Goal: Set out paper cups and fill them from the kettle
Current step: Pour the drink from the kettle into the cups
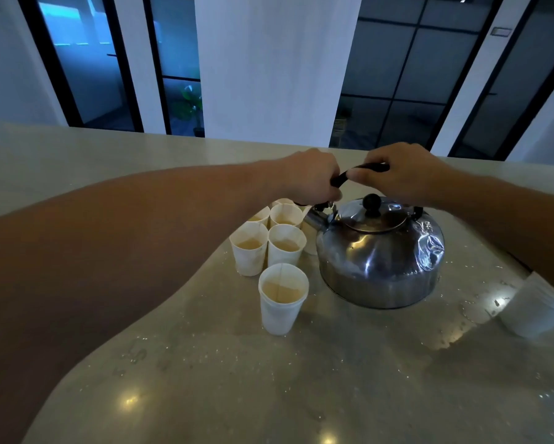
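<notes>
A steel kettle point(378, 254) with a black knob on its lid stands on the pale counter point(237, 379), its spout turned left toward the cups. My left hand point(314, 177) grips the left end of the black handle point(370, 168). My right hand point(397, 177) holds the same handle on the right side. Several white paper cups point(283, 299) stand in a cluster just left of the kettle, each holding light brown liquid. The cups furthest back are partly hidden behind my left hand and the spout.
A stack of white cups point(535, 309) lies on its side at the counter's right edge, under my right forearm. Water droplets speckle the counter around the kettle. Beyond the far counter edge are a white pillar point(275, 65) and dark glass partitions.
</notes>
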Tool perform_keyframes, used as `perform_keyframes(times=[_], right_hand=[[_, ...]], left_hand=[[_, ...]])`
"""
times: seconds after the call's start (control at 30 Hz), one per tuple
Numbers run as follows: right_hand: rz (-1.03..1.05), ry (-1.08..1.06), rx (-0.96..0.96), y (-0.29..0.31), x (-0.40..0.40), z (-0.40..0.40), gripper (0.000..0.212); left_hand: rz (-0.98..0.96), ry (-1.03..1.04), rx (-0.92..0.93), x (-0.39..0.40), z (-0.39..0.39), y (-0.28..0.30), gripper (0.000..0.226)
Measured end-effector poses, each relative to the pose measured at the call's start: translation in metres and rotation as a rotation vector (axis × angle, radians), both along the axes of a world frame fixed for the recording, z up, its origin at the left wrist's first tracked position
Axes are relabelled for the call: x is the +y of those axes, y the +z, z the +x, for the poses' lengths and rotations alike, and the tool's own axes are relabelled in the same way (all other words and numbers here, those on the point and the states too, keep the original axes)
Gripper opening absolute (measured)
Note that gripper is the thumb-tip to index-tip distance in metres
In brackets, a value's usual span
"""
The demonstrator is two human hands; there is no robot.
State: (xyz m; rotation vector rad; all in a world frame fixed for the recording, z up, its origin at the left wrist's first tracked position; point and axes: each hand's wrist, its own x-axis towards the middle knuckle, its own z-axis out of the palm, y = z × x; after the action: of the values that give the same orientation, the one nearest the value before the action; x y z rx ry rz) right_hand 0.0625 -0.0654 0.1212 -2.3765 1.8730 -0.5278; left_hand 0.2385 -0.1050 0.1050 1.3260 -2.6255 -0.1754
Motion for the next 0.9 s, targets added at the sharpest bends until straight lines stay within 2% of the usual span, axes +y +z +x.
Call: perform_keyframes(times=[0.1,0.23,0.43,0.53,0.7,0.9], right_hand=[[0.035,-0.122,-0.150,0.001,0.004,-0.014,0.060],[0.040,-0.255,-0.237,-0.007,0.006,-0.035,0.055],[0.038,-0.383,-0.204,-0.035,-0.004,-0.076,0.046],[0.027,-0.403,-0.111,-0.045,-0.008,-0.095,0.040],[-0.021,-0.414,-0.160,-0.060,-0.010,-0.116,0.034],[-0.089,-0.454,-0.168,-0.082,-0.021,-0.136,0.043]], left_hand=[[-0.020,-0.039,-0.007,0.000,-0.018,0.002,0.016],[-0.027,-0.082,-0.008,-0.002,-0.047,-0.002,0.015],[0.017,-0.124,-0.070,-0.013,-0.095,-0.018,0.026],[0.030,-0.149,-0.091,-0.021,-0.118,-0.024,0.028],[0.002,-0.153,-0.147,-0.034,-0.145,-0.031,0.024],[-0.003,-0.171,-0.212,-0.049,-0.161,-0.043,0.020]])
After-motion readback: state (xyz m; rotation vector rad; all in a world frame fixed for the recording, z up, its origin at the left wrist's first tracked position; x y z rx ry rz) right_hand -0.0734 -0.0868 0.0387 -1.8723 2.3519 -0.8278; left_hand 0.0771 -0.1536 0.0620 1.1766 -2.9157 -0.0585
